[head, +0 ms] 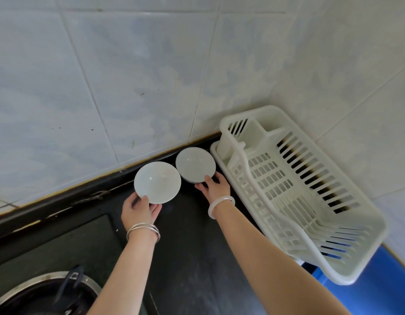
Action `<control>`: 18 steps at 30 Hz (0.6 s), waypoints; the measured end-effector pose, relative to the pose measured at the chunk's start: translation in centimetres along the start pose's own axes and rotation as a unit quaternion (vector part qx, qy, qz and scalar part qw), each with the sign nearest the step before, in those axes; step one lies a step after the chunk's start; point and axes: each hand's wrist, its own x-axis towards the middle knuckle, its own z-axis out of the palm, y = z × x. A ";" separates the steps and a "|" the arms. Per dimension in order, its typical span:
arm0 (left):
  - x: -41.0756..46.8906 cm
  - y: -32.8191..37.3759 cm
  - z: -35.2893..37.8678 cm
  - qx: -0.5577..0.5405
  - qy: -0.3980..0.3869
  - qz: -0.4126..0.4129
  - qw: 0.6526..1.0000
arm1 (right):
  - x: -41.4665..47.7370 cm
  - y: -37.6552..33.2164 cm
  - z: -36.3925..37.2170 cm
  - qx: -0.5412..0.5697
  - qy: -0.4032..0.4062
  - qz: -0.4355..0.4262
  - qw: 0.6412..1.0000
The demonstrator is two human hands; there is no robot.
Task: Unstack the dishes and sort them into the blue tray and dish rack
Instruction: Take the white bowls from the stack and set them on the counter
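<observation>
White glazed bowls fill both my hands. My left hand (140,210) grips the left bowl (157,182) at its near rim, thumb over the edge and fingers underneath, so most of those fingers are hidden behind the bowl. My right hand (214,186) holds the right bowl (195,164) the same way at its near edge, thumb on the rim; whether that bowl rests on the black counter (185,235) or is lifted just off it, I cannot tell. The two bowls sit side by side, rims almost touching, close to the tiled wall (128,76).

Just to the right of my right hand stands the white plastic dish rack (294,189), slatted and empty as far as I can see, pushed into the corner; its far compartment is partly screened by its own wall. Beneath the rack's near end a patch of the blue tray (367,292) shows, most of it covered by the rack or cut off by the frame edge. At the lower left a round metal-rimmed basin (38,292) is cut off too, its dark contents hard to make out.

Silver bangles (143,231) circle my left wrist, a pale bangle (220,205) my right. I can read no writing or labels on anything.
</observation>
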 end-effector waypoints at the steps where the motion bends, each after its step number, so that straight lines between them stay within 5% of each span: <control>1: 0.0 -0.1 0.0 -0.002 0.003 0.004 1.000 | 0.1 0.0 0.1 -0.004 0.001 -0.001 1.000; 7: -0.6 -1.5 0.0 0.020 0.002 0.055 0.998 | -0.7 -0.6 -1.0 -0.077 -0.038 0.024 0.996; 18: -4.3 -2.8 -2.5 0.280 -0.080 0.126 0.948 | -6.9 -2.5 -5.2 -0.248 -0.100 -0.016 0.964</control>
